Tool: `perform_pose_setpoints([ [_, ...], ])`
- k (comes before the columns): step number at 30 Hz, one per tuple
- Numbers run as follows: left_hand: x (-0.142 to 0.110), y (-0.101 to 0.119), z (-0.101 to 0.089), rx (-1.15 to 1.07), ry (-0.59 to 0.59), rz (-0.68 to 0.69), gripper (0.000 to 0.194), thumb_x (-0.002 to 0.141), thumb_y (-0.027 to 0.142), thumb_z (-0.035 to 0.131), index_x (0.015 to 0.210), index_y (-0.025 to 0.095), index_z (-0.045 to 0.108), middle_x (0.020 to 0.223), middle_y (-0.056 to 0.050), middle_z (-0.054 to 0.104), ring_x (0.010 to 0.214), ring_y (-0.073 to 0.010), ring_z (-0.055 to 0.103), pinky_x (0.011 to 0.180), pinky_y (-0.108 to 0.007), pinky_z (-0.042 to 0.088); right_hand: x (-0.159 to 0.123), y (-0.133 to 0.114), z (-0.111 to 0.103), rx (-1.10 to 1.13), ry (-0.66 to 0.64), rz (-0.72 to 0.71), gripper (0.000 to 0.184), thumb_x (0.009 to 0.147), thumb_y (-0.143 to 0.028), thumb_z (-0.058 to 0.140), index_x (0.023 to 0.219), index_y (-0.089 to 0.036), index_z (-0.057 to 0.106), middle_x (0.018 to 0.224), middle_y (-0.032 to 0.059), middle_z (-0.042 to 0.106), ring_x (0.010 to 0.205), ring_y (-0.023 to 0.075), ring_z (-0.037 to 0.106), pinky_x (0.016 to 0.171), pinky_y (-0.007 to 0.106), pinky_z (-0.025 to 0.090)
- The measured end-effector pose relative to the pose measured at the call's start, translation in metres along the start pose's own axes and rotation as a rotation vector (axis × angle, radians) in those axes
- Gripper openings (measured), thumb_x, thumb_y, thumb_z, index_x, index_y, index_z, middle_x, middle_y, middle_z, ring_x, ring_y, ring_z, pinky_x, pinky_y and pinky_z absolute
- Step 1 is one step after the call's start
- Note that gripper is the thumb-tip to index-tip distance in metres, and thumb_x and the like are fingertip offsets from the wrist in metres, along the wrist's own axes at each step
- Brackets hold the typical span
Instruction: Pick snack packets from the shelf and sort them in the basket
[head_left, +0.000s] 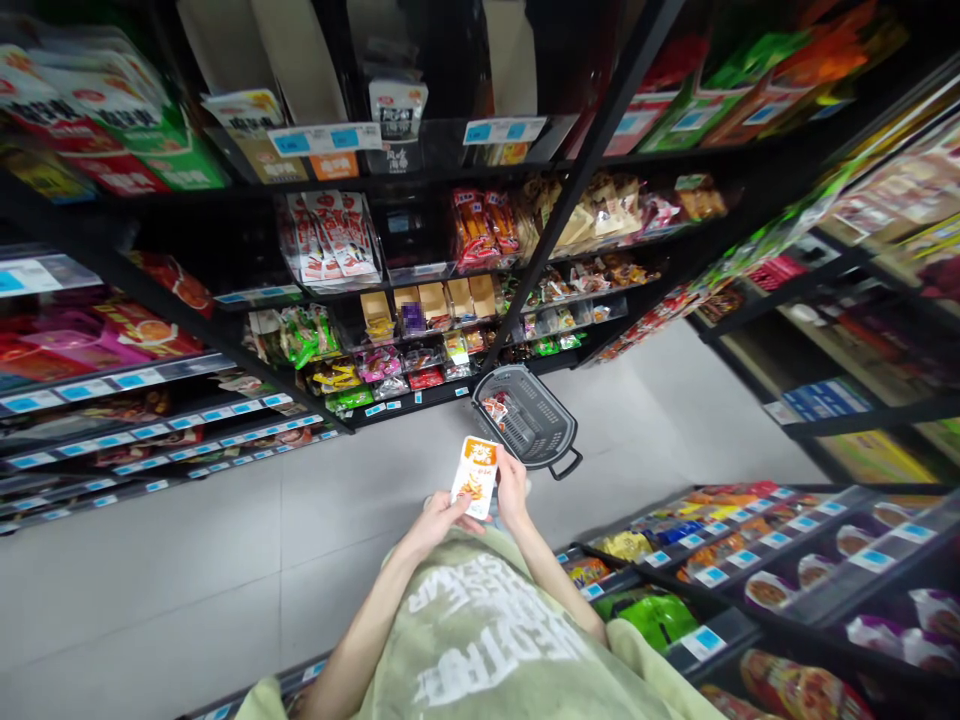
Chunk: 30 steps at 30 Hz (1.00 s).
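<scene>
Both my hands hold a white and orange snack packet (pixel 474 478) in front of my body, its printed face turned up. My left hand (pixel 442 520) grips the lower left edge with the thumb on top. My right hand (pixel 511 485) closes on the packet's right edge. Just beyond my right hand, a grey plastic shopping basket (pixel 562 415) stands on the floor, its handle folded out toward me. A small red and white packet (pixel 495 408) lies inside it, at the left end.
Black shelving (pixel 420 400) with several rows of packaged snacks runs ahead and to the left. Another shelf of snack bags (pixel 652 620) stands close on my right. Grey tiled floor (pixel 225 520) lies between them, and an aisle (pixel 660 380) continues at the right.
</scene>
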<state>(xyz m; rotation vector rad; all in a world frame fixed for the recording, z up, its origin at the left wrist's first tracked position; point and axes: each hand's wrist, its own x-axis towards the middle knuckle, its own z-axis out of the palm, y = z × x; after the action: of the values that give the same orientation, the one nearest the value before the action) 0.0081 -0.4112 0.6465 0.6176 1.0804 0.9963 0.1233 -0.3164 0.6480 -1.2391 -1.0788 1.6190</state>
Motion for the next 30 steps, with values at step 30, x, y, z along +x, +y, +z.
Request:
perform_pose_setpoints([
  [30, 0.0019, -0.0072, -0.0052, 0.062, 0.553, 0.34, 0.029, 0.077, 0.033, 0.067, 0.097, 0.013, 0.061, 0.091, -0.007, 0.067, 0.078, -0.0172, 0.063, 0.071, -0.027, 0.051, -0.0076, 0.0067, 0.0017, 0.029, 0.04, -0.092, 0.029, 0.073, -0.031, 0.073, 0.094, -0.022, 0.056, 0.09, 0.0018, 0.064, 0.068, 0.0137, 0.059, 0.055, 0.023, 0.045],
])
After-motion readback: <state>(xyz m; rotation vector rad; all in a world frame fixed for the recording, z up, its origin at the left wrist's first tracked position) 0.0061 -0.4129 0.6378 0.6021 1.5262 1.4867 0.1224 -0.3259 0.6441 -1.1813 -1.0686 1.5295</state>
